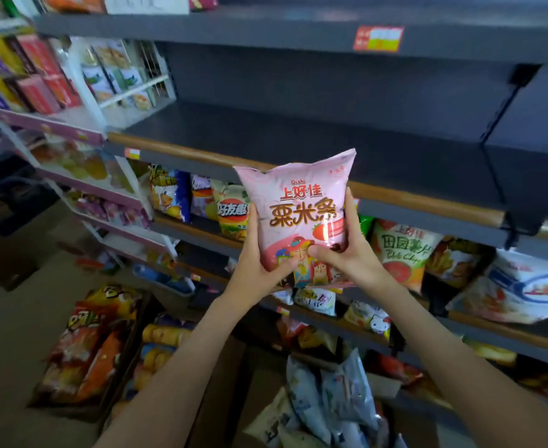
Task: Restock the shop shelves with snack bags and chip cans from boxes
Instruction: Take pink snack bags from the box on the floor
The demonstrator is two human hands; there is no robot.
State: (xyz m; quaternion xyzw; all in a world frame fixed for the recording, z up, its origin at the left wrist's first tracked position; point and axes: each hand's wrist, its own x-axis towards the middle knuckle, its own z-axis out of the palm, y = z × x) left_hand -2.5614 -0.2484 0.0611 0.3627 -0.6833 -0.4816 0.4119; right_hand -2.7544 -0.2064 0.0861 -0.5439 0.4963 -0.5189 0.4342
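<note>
Holding a pink bag (301, 215) up before the dark shelf (346, 147)!
Both hands grip its lower half, left hand (259, 263) and right hand (346, 257) level, fingers (350, 210) curled up the sides, thumbs on the front. Bag stands upright, long axis vertical, in front of the shelf lip; the shelf lies up and ahead.

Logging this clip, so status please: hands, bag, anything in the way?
Hands: left hand and right hand both grip pink snack bag, upright. Bag held up before dark shelf. No obstruction visible between them.
</note>
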